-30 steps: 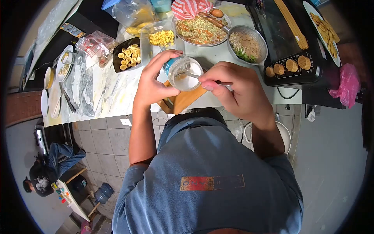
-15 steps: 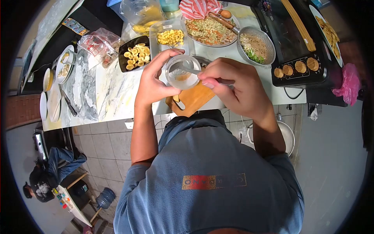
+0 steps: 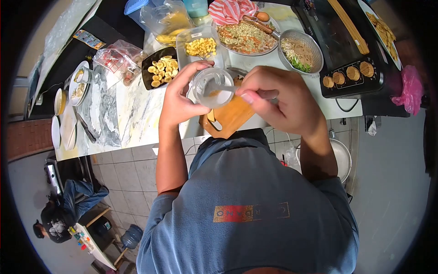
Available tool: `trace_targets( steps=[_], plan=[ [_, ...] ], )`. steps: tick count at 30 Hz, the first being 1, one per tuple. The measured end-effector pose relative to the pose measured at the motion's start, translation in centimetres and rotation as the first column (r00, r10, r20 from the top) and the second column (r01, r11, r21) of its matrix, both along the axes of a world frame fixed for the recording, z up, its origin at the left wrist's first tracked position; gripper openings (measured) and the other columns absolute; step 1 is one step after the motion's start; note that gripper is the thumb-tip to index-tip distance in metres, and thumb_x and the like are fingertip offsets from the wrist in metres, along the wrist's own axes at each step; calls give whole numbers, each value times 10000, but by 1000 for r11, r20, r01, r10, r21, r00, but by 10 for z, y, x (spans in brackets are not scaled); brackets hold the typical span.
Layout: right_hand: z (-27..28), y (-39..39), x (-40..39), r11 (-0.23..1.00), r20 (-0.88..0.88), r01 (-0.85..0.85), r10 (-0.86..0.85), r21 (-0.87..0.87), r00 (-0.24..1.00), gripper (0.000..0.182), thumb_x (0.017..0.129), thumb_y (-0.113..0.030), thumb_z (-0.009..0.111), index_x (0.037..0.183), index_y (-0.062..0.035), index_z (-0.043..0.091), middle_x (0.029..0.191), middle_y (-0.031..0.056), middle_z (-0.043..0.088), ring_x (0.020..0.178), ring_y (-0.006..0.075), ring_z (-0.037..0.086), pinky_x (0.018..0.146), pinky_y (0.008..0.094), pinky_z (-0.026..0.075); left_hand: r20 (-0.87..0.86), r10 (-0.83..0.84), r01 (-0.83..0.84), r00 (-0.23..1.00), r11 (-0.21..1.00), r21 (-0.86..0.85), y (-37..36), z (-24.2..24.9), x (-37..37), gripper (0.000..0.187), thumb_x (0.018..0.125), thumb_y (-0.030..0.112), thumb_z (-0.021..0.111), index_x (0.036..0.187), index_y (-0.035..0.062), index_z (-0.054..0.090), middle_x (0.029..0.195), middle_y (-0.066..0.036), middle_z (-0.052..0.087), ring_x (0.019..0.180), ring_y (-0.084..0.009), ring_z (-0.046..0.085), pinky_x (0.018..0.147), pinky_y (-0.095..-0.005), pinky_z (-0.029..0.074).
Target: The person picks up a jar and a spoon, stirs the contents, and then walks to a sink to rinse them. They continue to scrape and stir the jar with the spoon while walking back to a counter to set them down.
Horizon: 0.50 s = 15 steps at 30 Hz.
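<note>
My left hand point(image 3: 182, 98) is wrapped round a small clear cup point(image 3: 199, 91), tilted so that its mouth faces me. A little whitish and orange-brown matter shows inside it. My right hand point(image 3: 285, 100) pinches a grey metal spoon point(image 3: 222, 88), whose far end reaches into the cup and is blurred. Below both hands lies a wooden cutting board point(image 3: 235, 118) with a cut-out handle, at the counter's near edge. Just beyond the cup stands a clear plastic container point(image 3: 185, 55) with yellow diced pieces point(image 3: 200, 47). A black dish of sliced bananas point(image 3: 159, 71) sits left of it.
Behind are a large plate of chopped mixture point(image 3: 246, 39) and a metal colander point(image 3: 312, 48) with sprouts and greens. A black electric griddle point(image 3: 351, 82) stands right. Plates point(image 3: 78, 95) and a knife point(image 3: 85, 128) lie left. Another person point(image 3: 57, 219) is at lower left.
The spoon has shifted within the cup, and my right hand has moved slightly right and down. My left hand keeps hold of the cup. The whole view has tilted slightly.
</note>
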State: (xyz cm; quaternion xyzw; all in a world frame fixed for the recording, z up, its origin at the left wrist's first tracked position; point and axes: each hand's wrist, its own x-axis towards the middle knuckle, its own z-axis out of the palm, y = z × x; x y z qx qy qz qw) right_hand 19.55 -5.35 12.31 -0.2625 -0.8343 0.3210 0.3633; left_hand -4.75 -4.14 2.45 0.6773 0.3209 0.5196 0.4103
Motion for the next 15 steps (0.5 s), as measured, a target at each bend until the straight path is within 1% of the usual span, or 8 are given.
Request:
trace_targets(
  steps=[2,6,8,12,15],
  plan=[
    [0,1,-1,999,-90,47,-46,11,995,84,879,-83,658,904,-22,606,755,96,599,646,228,606,594,344,471,-15,9,-8,1000,1000,24,2,1,0,707,529,37,784,1205,-11,583,1236,-138,624,1171,-258,589,1041,-371,426],
    [-3,-1,-5,998,-57,61,-59,26,997,103,880,-99,662,906,-24,597,754,99,605,647,245,607,588,345,465,-88,51,-45,995,997,70,4,5,1,683,522,42,777,1178,-8,595,1209,-138,636,1161,-269,596,1028,-373,437],
    [-5,-2,-6,992,-72,106,-101,66,992,120,885,-116,662,893,-24,586,757,103,611,652,260,610,591,348,467,-134,92,-78,987,992,101,5,5,1,673,519,46,776,1167,-1,600,1195,-133,641,1150,-271,602,1017,-371,444],
    [-4,-4,-6,988,-71,148,-146,31,987,130,889,-124,659,885,-23,577,754,102,610,652,264,608,595,349,467,-144,83,-72,986,994,80,4,6,0,670,522,51,779,1166,0,602,1191,-129,640,1145,-269,602,1013,-365,443],
    [-5,-4,-6,986,-54,143,-139,83,989,134,893,-128,658,877,-26,572,745,99,601,643,255,600,591,348,465,-143,83,-71,986,993,90,6,4,1,672,521,51,779,1167,0,600,1190,-129,639,1143,-267,603,1011,-359,441]
  ],
)
